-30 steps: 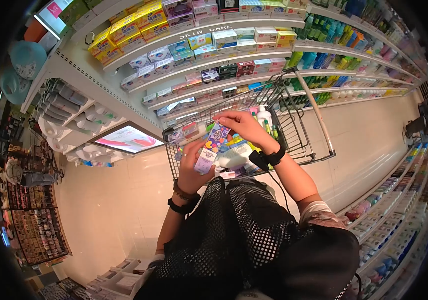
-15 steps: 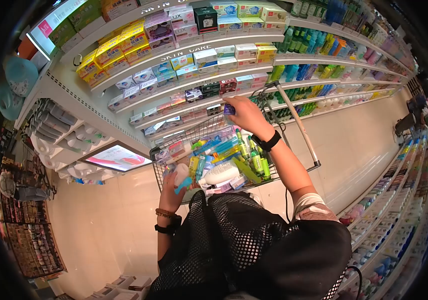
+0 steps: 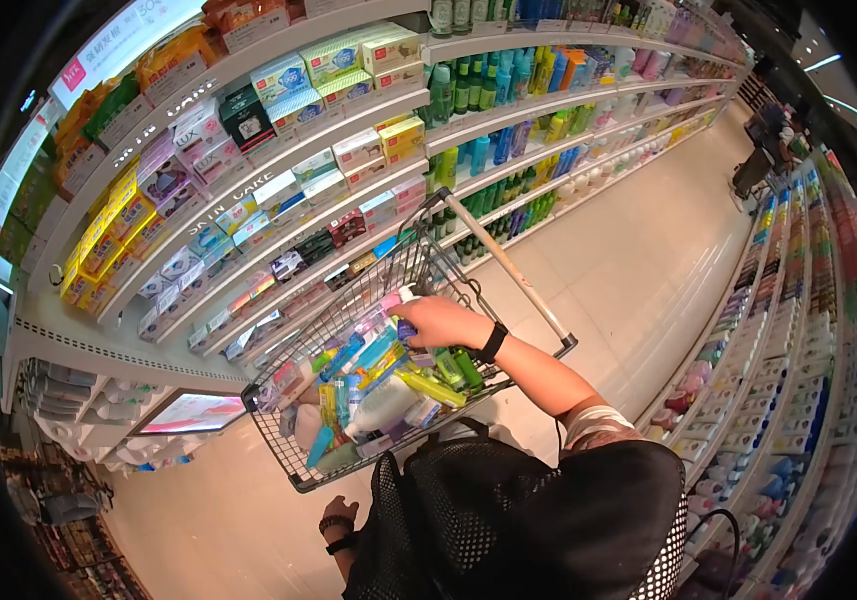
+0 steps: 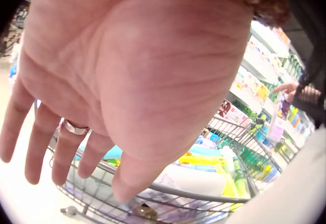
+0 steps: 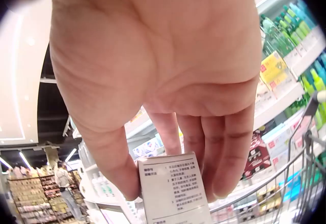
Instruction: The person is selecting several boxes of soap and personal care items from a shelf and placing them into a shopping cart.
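Over the right part of a wire shopping cart [image 3: 273,452], my right hand [image 3: 453,325] holds a small carton [image 5: 174,189] between thumb and fingers. Its pale face with printed text shows in the right wrist view; in the head view my hand hides most of it. My left hand [image 3: 339,510] hangs outside the cart, near its front corner, holding nothing. Its fingers are extended in the left wrist view, one wearing a ring [image 4: 75,128]. Beneath my right hand lie a white bottle [image 3: 385,405], green bottles [image 3: 460,368] and several coloured packages.
Shelves of boxed soaps [image 3: 293,200] curve along the far side of the cart, with coloured bottles [image 3: 478,85] farther right. The cart's handle [image 3: 510,262] points toward the aisle floor [image 3: 638,230]. Another stocked shelf [image 3: 748,370] runs along the right; people stand far down the aisle.
Both hands held the carton at first; then my left hand let go and dropped out of the cart. My right hand carried the carton up and then over the goods. The head view has turned.
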